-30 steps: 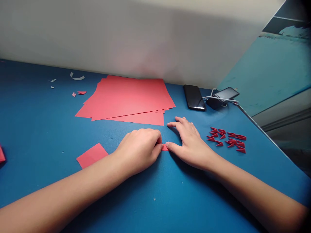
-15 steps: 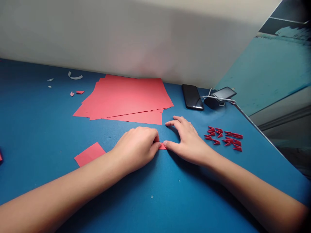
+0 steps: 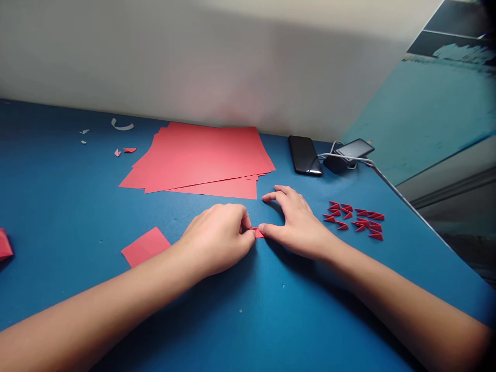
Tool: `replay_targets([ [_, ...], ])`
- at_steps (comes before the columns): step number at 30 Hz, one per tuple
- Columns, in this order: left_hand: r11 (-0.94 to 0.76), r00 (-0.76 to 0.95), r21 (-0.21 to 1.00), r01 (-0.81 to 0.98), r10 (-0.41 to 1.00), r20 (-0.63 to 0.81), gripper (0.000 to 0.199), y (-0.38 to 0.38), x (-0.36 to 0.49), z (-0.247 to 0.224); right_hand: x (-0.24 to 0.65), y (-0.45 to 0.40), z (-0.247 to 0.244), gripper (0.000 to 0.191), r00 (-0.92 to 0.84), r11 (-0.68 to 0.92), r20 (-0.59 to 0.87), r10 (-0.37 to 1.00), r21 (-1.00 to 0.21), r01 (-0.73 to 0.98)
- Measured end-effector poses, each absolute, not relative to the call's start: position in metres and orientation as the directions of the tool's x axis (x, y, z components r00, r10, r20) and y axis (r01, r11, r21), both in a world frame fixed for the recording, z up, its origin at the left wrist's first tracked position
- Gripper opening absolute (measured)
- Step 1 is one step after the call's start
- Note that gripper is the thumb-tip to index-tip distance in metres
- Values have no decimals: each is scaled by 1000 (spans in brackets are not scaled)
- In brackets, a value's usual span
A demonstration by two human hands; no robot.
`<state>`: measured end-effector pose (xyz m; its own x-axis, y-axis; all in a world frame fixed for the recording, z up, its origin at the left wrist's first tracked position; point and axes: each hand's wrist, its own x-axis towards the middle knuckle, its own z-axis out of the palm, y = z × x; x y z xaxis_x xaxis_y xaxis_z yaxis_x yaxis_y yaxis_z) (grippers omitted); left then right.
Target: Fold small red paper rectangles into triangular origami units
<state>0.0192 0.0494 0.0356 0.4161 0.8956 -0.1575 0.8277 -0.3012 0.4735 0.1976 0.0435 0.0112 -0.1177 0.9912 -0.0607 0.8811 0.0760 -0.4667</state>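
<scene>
A small folded piece of red paper [image 3: 259, 234] lies on the blue table between my hands, partly covered by fingers. My left hand [image 3: 220, 238] pinches its left end between thumb and curled forefinger. On its right end rests the thumb of my right hand [image 3: 292, 222], whose other fingers spread out above the table. A flat red paper piece [image 3: 145, 248] lies beside my left forearm and is partly hidden by it. To the right of my right hand sit several small folded red triangles [image 3: 360, 220] in loose groups.
Large red sheets [image 3: 205, 157] are stacked by the wall. A black phone [image 3: 305, 155] lies right of them, near a second device [image 3: 355, 149] with a white cable. Paper scraps [image 3: 122, 125] lie at the back left. A red object [image 3: 4, 245] shows at the left edge.
The left end of the small paper now looks slightly lifted at my left fingers. The view has shifted a little leftward, showing more of the red object at the left edge.
</scene>
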Motion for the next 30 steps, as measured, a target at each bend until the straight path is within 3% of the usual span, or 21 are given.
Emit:
replay_targets([
  [9,-303,399,542,784,915,-65,16,38,23,26,200,44,9,53,-126,88,-49,991,-473,877],
  [15,-539,543,380,752,833,106,23,32,17,17,201,43,8,52,-134,105,-25,991,-486,867],
  [21,-764,759,226,604,638,129,30,40,9,17,201,42,8,53,-123,93,-31,992,-479,873],
  [30,-861,870,343,375,455,190,27,61,-2,12,201,42,8,52,-129,99,-32,991,-474,875],
])
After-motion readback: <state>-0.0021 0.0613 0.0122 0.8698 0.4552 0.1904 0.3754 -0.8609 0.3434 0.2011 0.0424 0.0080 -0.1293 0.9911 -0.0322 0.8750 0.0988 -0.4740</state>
